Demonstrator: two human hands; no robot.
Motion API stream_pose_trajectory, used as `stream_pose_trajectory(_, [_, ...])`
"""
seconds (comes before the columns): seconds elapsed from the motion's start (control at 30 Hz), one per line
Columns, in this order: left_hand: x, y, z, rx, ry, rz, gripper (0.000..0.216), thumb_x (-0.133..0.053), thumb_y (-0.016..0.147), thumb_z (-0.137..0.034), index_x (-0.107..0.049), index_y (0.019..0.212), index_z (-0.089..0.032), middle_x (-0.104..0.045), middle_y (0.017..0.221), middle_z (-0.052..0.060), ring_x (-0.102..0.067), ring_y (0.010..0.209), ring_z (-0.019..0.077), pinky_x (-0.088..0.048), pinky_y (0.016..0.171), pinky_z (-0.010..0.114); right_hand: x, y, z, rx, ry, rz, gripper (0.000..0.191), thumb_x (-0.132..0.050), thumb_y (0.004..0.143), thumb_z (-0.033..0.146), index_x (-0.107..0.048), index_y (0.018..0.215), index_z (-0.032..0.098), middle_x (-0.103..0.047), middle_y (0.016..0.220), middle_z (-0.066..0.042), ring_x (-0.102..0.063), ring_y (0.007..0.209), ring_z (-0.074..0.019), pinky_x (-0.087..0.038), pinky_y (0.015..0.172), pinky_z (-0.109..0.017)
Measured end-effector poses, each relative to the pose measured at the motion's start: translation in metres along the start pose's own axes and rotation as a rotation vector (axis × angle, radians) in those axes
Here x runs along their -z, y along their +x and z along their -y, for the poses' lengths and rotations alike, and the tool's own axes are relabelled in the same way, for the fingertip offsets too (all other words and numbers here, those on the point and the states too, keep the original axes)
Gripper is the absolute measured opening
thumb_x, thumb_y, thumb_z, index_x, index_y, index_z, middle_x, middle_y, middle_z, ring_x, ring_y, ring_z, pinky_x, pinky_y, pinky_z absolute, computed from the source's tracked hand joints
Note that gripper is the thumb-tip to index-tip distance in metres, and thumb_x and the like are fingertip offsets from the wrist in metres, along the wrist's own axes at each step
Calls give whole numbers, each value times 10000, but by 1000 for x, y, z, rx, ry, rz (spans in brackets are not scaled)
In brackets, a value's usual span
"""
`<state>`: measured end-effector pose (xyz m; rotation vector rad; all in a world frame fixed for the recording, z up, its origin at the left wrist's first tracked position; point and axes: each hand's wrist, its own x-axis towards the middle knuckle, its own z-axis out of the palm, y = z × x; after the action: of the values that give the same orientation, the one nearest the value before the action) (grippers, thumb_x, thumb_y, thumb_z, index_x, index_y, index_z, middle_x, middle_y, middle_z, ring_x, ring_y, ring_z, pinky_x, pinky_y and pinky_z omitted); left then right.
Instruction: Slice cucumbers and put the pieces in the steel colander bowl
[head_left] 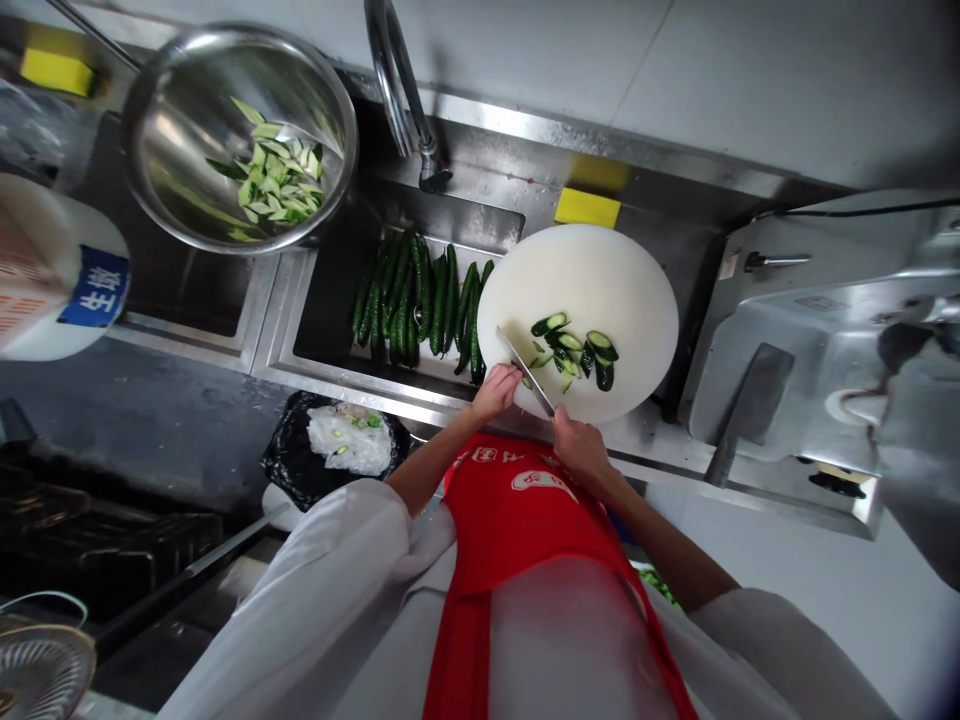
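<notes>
My right hand (577, 445) is closed round the handle of a kitchen knife (534, 383). The blade slants up and left across the near left part of a round white cutting board (600, 265). Against the blade's left side, my left hand (497, 391) has its fingers bent and pressed together on a cucumber piece (526, 383), mostly hidden by the fingers and blade. To the right of the knife lie several cut cucumber pieces (570, 345), dark green outside and pale inside. Whole cucumbers (409, 295) lie side by side in the sink left of the board.
A steel bowl (240, 45) with sliced cucumber (277, 180) stands upper left, near the faucet (397, 90). A yellow block (587, 207) sits behind the board. A metal machine (817, 330) with a cleaver (754, 405) on it is right. A black-lined bin (289, 465) stands below the sink.
</notes>
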<state>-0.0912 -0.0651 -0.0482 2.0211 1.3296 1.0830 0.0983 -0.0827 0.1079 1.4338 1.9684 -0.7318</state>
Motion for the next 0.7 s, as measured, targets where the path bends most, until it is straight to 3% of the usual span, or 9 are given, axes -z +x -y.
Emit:
stream_pose_trajectory(0.33, [-2,-1,4,64,-22,48,306,-358,990,-263,-641,1042,-159,-636,1025,140,-568,970,211,-495,894,421,7,-19,-11,11,46,-9,330,-262,1018,442,-426,1129,178,-701,817,-88,-681,772,-237,-329,649,-267])
stream_pose_trajectory(0.57, [-3,-5,-1,47,-2,26,300,-362,994,-268,-638,1011,-153,-643,999,131,-573,947,203,-507,875,407,1,7,-4,28,38,-47,274,-248,1028,308,-452,1140,164,-710,865,-91,-676,769,-198,-315,634,-268])
stream_pose_trajectory(0.63, [5,1,-7,49,-17,26,291,-374,994,-277,-639,989,-157,-647,965,121,-578,920,199,-514,853,395,4,4,-10,25,52,-100,304,-235,1031,329,-463,1145,165,-711,846,-87,-667,738,-190,-310,626,-266])
stream_pose_trajectory(0.7, [23,20,-17,76,-24,-74,259,-409,990,-293,-633,969,-165,-640,932,105,-581,904,194,-515,839,375,6,-5,-18,7,58,-146,332,-220,1031,333,-475,1147,155,-707,812,-87,-663,723,-191,-309,619,-265])
